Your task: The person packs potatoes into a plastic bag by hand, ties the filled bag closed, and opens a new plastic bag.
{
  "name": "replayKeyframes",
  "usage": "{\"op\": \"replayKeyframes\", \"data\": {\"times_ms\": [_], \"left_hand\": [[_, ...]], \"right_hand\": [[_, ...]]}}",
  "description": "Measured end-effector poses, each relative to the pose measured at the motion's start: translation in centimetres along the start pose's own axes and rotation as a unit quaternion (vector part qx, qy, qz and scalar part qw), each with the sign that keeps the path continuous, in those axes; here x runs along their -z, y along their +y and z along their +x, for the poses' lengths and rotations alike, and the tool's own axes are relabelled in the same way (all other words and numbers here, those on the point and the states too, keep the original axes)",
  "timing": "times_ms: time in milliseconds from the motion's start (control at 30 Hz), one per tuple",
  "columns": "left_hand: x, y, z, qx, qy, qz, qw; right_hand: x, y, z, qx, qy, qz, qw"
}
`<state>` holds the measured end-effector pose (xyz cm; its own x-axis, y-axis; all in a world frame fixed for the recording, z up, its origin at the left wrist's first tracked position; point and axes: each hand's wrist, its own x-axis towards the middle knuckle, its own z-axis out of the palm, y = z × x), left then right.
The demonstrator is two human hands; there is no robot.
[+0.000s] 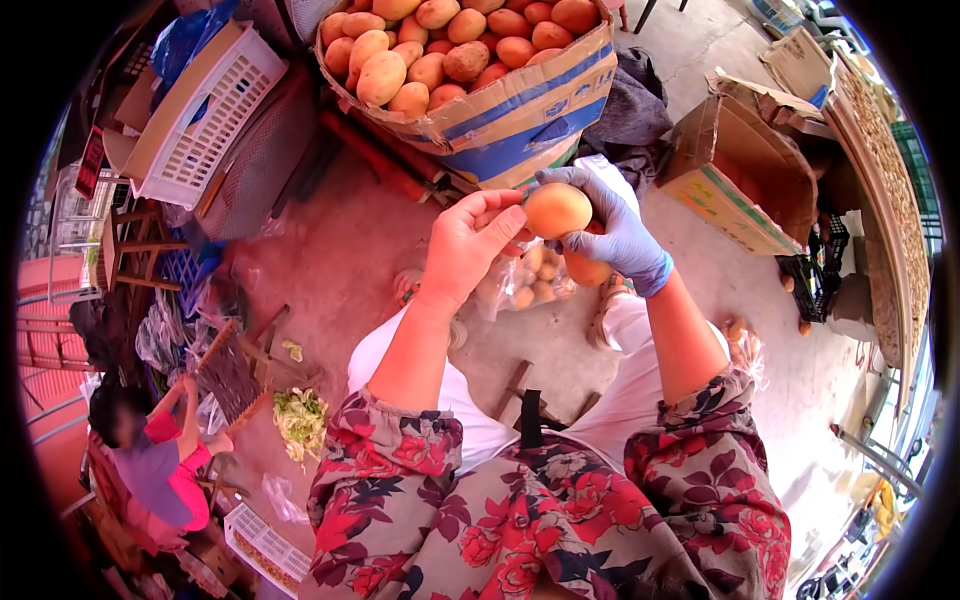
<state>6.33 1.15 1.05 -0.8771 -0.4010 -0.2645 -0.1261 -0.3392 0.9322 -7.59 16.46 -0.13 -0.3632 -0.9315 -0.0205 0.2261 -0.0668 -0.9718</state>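
Observation:
My right hand [625, 235], in a blue glove, grips a smooth yellow-orange potato [558, 211]. A second potato [588, 268] shows just under the gloved fingers. My bare left hand [472, 245] is closed, with thumb and fingers curled together at the potato's left edge; what lies between them is hidden. Below the hands, a clear plastic bag [522, 290] with several potatoes stands on the floor between my feet. Beyond the hands is a large cardboard box [530, 115] full of potatoes.
An open cardboard box [742, 180] stands at the right. A white plastic crate [205, 120] is at upper left. Leafy scraps [300, 422] lie on the floor [320, 260]. Another person [165, 470] sits at lower left, near a low wooden-framed chair [235, 375]. A small clear bag [745, 352] rests beside my right leg.

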Motion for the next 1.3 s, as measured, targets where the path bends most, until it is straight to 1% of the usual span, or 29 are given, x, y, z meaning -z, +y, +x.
{"op": "replayKeyframes", "data": {"times_ms": [100,167,300,367,467,500,567,667,767,867,1067,1167,1300], "left_hand": [[0.1,-0.6,0.1,-0.018,-0.002,0.042,0.999],[0.1,-0.8,0.3,-0.02,0.001,0.056,0.998],[0.2,-1.0,0.2,-0.027,-0.004,0.056,0.998],[0.2,-1.2,0.2,-0.018,-0.004,0.049,0.999],[-0.1,-2.0,0.1,-0.061,0.023,0.144,0.987],[-0.1,-2.1,0.2,-0.095,0.034,0.218,0.971],[0.0,-2.3,0.3,-0.16,0.057,0.361,0.917],[-0.3,-2.2,0.4,-0.17,0.089,0.315,0.929],[-0.1,-2.3,0.4,-0.122,0.054,0.208,0.969],[-0.4,-1.5,0.0,-0.083,0.015,0.168,0.982],[0.0,-2.0,0.3,-0.036,-0.005,0.199,0.979],[-0.3,-2.0,0.2,-0.026,0.006,0.21,0.977],[-0.5,-2.4,0.2,-0.049,0.021,0.237,0.97]], "right_hand": [[0.1,0.7,0.2,0.029,-0.007,-0.04,0.999],[0.1,0.9,0.3,0.026,-0.005,-0.062,0.998],[0.0,0.6,0.3,0.045,-0.01,-0.136,0.99],[-0.2,0.7,0.1,0.036,-0.01,-0.127,0.991],[-0.4,1.3,0.2,0.029,-0.006,-0.149,0.988],[-0.4,1.4,0.2,0.028,-0.004,-0.163,0.986],[-0.4,1.3,0.1,0.026,-0.002,-0.166,0.986],[-0.3,1.3,0.3,0.035,0.006,-0.177,0.984],[-0.3,1.2,0.3,0.036,0.017,-0.193,0.98],[-0.1,1.5,0.3,0.04,0.022,-0.214,0.976],[-0.3,1.8,0.3,0.051,0.027,-0.257,0.965],[-0.5,2.0,0.3,0.067,0.037,-0.291,0.954],[-0.7,2.7,0.4,0.087,0.052,-0.325,0.94]]}}
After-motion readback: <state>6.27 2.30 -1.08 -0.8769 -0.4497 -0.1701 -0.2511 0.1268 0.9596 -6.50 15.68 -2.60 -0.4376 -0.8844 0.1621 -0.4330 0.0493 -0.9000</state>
